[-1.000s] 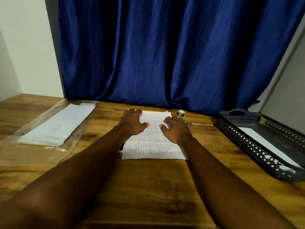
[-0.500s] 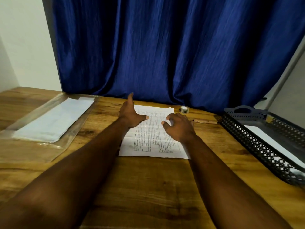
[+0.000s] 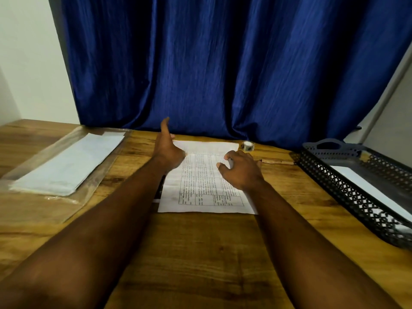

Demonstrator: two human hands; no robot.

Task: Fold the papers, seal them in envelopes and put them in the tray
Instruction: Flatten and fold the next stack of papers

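left hand (image 3: 167, 150) now up off paper (image 3: 200, 188), fingers straight, empty — right hand (image 3: 242, 171) curled on it, can't tell if pinching; fold prob next.

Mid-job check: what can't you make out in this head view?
Head view:
Paper: print too small, blurred.
Right hand: fingertips curl under, hidden by its back; grip on the paper unclear.
Tray: near end cut by right edge; white item inside partly seen.
Dark object beside the paper: covered by left forearm.
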